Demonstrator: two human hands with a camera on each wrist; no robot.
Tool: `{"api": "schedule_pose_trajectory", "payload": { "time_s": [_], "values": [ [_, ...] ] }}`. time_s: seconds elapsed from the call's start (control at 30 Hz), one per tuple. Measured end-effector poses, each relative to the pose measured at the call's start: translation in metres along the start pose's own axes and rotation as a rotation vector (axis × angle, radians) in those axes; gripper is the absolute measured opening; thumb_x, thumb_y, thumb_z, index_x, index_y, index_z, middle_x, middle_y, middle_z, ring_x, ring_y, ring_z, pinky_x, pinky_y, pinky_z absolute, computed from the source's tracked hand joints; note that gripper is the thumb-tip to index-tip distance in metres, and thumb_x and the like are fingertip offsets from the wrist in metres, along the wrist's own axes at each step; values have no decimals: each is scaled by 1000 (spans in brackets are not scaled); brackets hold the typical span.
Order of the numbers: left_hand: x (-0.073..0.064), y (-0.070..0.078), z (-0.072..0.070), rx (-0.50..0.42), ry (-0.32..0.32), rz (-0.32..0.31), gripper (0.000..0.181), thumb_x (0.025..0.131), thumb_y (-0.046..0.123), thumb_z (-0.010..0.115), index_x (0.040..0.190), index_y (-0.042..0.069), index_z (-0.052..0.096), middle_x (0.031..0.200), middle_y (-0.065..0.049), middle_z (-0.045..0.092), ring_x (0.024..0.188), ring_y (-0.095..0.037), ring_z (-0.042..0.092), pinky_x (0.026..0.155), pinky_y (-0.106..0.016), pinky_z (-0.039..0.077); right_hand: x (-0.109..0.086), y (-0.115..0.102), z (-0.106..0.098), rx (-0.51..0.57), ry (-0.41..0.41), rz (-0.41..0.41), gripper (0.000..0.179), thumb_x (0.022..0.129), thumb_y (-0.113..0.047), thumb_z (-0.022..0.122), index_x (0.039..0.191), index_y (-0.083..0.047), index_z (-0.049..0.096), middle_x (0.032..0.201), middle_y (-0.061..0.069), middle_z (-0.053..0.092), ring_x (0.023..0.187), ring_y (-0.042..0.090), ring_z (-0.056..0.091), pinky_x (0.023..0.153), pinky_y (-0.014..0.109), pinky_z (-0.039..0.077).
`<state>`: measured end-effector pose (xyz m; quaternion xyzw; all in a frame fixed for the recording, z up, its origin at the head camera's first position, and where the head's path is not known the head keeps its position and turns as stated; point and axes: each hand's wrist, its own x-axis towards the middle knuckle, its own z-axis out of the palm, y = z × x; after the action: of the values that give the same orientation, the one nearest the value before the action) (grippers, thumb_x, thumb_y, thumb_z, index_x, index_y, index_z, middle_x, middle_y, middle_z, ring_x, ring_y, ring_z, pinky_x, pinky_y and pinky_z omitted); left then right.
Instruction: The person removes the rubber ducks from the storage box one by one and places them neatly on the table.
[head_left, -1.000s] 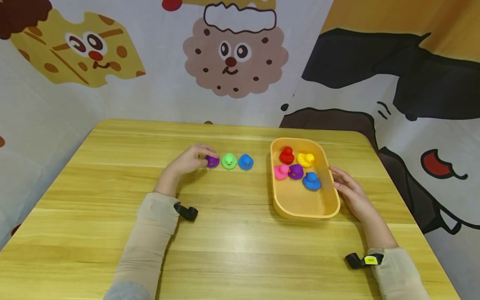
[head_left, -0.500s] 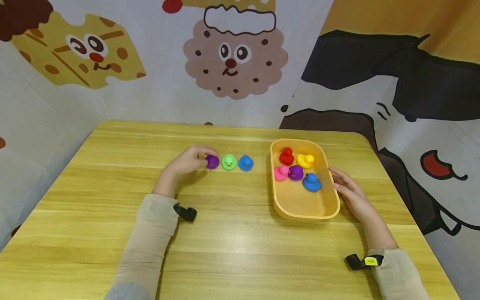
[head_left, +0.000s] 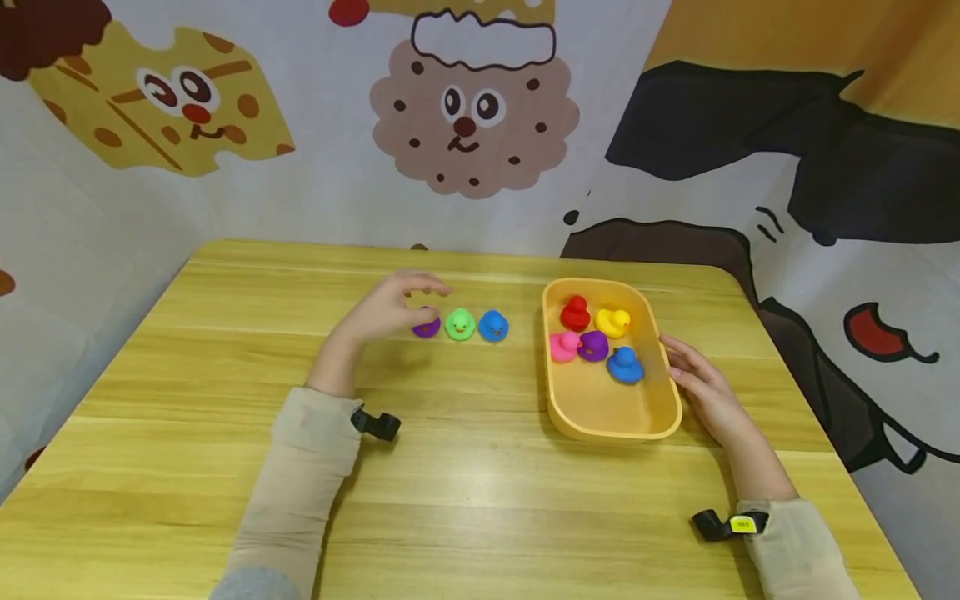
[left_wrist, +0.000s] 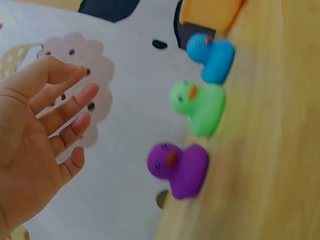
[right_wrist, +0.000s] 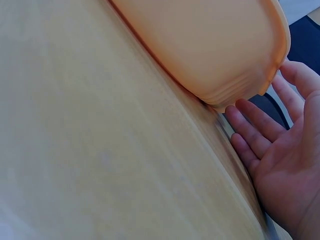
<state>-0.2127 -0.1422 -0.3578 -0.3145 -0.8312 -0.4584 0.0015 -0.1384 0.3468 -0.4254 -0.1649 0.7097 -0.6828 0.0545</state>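
Note:
Three toy ducks stand in a row on the table: a purple duck (left_wrist: 180,170), a green duck (left_wrist: 198,107) and a blue duck (left_wrist: 212,57). My left hand (head_left: 386,308) hovers just above and beside the purple duck, fingers parted and holding nothing; in the head view its thumb covers part of that duck. To the right sits a yellow plastic bin (head_left: 607,417). Its right side is touched by my right hand (head_left: 705,387), whose fingers are loosely extended against the wall and rim, as the right wrist view also shows.
Inside the bin are a red duck (head_left: 575,313), a yellow duck (head_left: 613,323), a pink duck (head_left: 564,346), a second purple duck (head_left: 593,346) and a second blue duck (head_left: 625,365). A cartoon-printed cloth (head_left: 315,200) hangs behind the wooden table (head_left: 465,500).
My left hand has let go of the purple duck; its fingers have spread and risen slightly. The ducks, the bin and my right hand stay where they were.

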Motion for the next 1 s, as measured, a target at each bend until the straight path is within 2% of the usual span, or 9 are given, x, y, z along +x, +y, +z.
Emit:
{"api": "schedule_pose_trajectory", "payload": {
  "time_s": [0.2, 0.4, 0.57, 0.83, 1.0],
  "values": [
    [4, 24, 9, 7, 25, 70, 30, 83, 9, 71, 113, 4, 68, 114, -7, 65, 107, -29, 53, 89, -42, 42, -1, 0, 0, -7, 7, 1, 46, 101, -1, 40, 147, -6, 36, 129, -7, 54, 117, 5, 50, 93, 17, 39],
    [9, 40, 24, -5, 33, 96, 31, 83, 9, 73, 114, 7, 69, 112, -1, 65, 103, -22, 53, 81, -37, 47, -1, 0, 0, -10, 8, 5, 46, 101, -1, 40, 147, -6, 36, 129, -7, 54, 117, 5, 50, 92, 17, 39],
    [14, 53, 40, -18, 24, 108, 34, 84, 15, 75, 117, 8, 68, 113, 1, 65, 103, -23, 53, 89, -40, 43, -2, 1, 0, -5, 4, -2, 46, 101, -1, 40, 147, -6, 36, 129, -6, 55, 117, 5, 51, 92, 17, 40],
    [21, 66, 62, -14, 33, 123, 33, 84, 18, 75, 115, 8, 69, 114, 1, 66, 109, -17, 52, 94, -34, 41, 0, 2, 0, -5, 6, -9, 46, 101, -1, 40, 147, -5, 37, 129, -5, 54, 117, 5, 50, 93, 17, 39],
    [27, 74, 77, -10, 7, 115, 35, 85, 20, 75, 117, 8, 68, 115, 1, 65, 110, -14, 50, 95, -33, 39, 1, 3, -1, -3, 3, -11, 46, 101, -1, 40, 147, -5, 36, 130, -5, 53, 118, 5, 50, 93, 17, 38]
  ]
}}
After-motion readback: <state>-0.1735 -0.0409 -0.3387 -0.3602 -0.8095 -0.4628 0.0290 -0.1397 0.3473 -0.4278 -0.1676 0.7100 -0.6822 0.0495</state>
